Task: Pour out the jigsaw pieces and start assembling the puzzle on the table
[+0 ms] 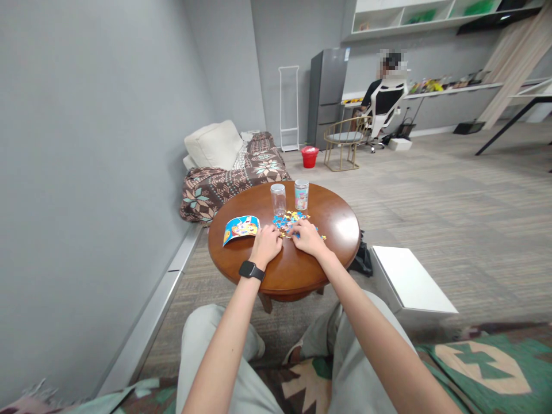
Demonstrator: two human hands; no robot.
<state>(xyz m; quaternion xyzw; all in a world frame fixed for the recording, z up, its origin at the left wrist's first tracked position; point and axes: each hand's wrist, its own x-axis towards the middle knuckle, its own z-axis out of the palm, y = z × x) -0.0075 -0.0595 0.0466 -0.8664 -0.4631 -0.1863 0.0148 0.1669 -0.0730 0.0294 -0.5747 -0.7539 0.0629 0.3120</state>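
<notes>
Curling over puzzle pieces (290,220), both hands (287,240) hide their fingertips; grip unclear.

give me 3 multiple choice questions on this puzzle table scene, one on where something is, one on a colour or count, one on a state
1. Where does the picture card lie?
A. on the round table, on the left hand's side
B. on the floor
C. inside a jar

2. How many jars stand on the table?
A. one
B. two
C. four

3. What state is the clear jar in?
A. tipped over
B. upright, looks empty
C. held in a hand

Answers:
1 A, it rests on the wood near the left hand.
2 B, the clear jar and a printed jar stand beyond the puzzle pieces.
3 B, it stands upright; both hands, the right hand too, are at the pieces.
</notes>
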